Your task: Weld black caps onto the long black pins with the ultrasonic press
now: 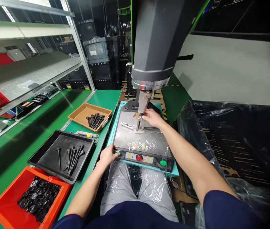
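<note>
My right hand (153,118) reaches under the press head and pinches a small round black plastic part (141,115) at the top of the metal fixture (139,125). Directly above that part is the metal horn (144,101) of the press; I cannot tell whether they touch. At the near left corner of the machine base (127,138), my left hand (107,156) rests with its thumb out on the left green button (118,153), holding nothing. A red button (139,157) and a right green button (163,163) sit along the same front panel.
Left on the green bench are a brown tray (77,113) and a black tray (51,140), both with long black stemmed parts. Nearer stands a red bin (8,203) of small black pieces. Right is a plastic-lined container (192,127). The grey press head (154,41) hangs overhead.
</note>
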`<state>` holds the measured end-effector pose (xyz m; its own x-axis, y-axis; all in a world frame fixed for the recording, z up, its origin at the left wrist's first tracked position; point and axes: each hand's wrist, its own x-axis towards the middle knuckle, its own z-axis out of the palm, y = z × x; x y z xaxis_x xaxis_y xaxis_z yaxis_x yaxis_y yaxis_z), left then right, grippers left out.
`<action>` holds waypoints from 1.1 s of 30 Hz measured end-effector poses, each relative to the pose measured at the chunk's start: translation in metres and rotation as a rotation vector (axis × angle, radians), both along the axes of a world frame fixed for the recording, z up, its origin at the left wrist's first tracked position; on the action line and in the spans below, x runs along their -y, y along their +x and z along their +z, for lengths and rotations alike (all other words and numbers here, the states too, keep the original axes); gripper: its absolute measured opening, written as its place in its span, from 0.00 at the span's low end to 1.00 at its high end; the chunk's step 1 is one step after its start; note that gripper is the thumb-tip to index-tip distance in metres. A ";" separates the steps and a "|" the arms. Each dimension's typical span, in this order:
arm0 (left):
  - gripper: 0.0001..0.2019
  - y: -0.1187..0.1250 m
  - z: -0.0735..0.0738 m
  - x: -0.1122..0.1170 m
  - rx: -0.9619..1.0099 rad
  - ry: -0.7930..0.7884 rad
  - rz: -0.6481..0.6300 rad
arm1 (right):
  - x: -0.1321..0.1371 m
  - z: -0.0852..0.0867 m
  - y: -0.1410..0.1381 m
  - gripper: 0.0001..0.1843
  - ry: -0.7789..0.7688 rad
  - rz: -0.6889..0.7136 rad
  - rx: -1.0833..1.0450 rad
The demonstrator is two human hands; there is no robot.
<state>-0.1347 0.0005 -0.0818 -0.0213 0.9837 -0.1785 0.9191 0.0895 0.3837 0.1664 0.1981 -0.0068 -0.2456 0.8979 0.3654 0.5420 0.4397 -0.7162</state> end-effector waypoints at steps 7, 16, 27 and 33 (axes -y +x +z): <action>0.27 -0.018 -0.002 0.008 0.093 -0.019 0.085 | -0.023 0.001 0.005 0.09 -0.113 0.125 0.087; 0.22 -0.018 -0.003 0.009 0.142 -0.018 0.078 | -0.019 0.005 0.005 0.11 -0.105 0.159 0.032; 0.22 -0.020 -0.005 0.012 0.146 0.006 0.079 | -0.009 0.011 0.005 0.14 -0.114 0.148 0.075; 0.23 -0.020 -0.002 0.014 0.138 0.097 0.088 | -0.009 0.010 0.007 0.14 -0.041 0.113 0.079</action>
